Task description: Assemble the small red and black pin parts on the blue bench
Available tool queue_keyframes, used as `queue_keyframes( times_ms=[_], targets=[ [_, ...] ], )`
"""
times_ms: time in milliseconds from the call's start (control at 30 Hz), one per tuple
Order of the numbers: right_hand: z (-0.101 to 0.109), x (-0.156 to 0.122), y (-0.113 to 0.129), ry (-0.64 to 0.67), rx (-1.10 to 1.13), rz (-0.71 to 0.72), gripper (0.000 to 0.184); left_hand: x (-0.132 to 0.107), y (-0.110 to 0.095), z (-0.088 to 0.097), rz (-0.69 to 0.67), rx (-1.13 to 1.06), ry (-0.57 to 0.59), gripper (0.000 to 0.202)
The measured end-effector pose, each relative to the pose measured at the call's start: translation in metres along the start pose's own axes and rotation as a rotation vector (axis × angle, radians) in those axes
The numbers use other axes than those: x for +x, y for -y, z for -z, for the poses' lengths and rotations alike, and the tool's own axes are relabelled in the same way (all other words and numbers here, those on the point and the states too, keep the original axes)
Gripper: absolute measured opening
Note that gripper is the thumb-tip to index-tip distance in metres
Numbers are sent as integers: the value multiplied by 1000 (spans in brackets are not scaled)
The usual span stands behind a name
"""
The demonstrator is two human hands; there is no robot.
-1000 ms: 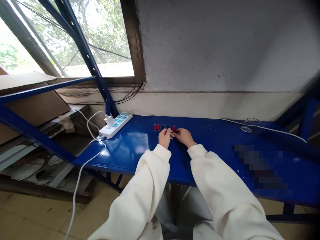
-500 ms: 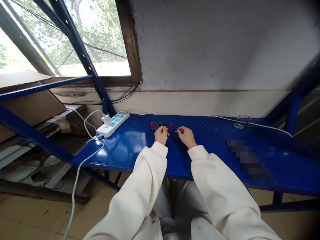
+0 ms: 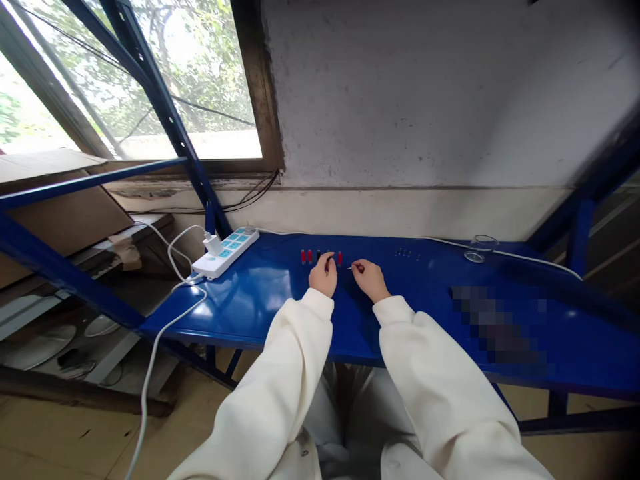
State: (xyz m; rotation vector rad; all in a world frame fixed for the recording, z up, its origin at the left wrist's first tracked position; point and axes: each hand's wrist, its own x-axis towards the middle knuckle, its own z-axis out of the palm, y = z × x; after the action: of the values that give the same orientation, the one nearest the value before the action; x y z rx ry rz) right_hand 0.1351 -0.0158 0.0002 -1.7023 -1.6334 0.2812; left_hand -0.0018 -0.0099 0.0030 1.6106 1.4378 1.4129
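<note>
My left hand (image 3: 323, 274) reaches to the row of small coloured cylinders on the blue table. Its thumb and index finger curl around a small black cylinder, which they mostly cover. Beside it stand another black cylinder (image 3: 319, 256) and two red cylinders (image 3: 307, 257) on the left, with a single red cylinder (image 3: 339, 258) on the right. A little to the right, my right hand (image 3: 369, 277) pinches a thin, light-coloured pin-like piece (image 3: 349, 268) that points left. Its exact kind is too small to make out.
Several tiny metallic pieces (image 3: 407, 254) lie right of my right hand on the blue table (image 3: 420, 300). A clear glass dish (image 3: 474, 255) stands farther right, near a blurred dark patch (image 3: 495, 327). A white power strip (image 3: 227, 253) with a plug and cable occupies the left end.
My left hand has moved slightly forward to the row, its fingers now covering most of one black cylinder. The right hand still pinches the thin piece. The view has tilted slightly up.
</note>
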Motion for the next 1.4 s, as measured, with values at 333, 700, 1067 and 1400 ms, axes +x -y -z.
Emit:
queue_keyframes(
  times_ms=[333,700,1067,1400],
  targets=[
    [2,-1,4,6,1,-4,22,0,-10,-15,-329,763,166,57],
    [1,0,6,-13,29,47,22,13,-4,-23,-258,683,187,45],
    [1,1,3,-98,61,-37,26,16,3,-19,-146,15,108,20],
    [5,-1,9,-55,301,57,48,10,-3,-17,38,-465,244,26]
  ],
)
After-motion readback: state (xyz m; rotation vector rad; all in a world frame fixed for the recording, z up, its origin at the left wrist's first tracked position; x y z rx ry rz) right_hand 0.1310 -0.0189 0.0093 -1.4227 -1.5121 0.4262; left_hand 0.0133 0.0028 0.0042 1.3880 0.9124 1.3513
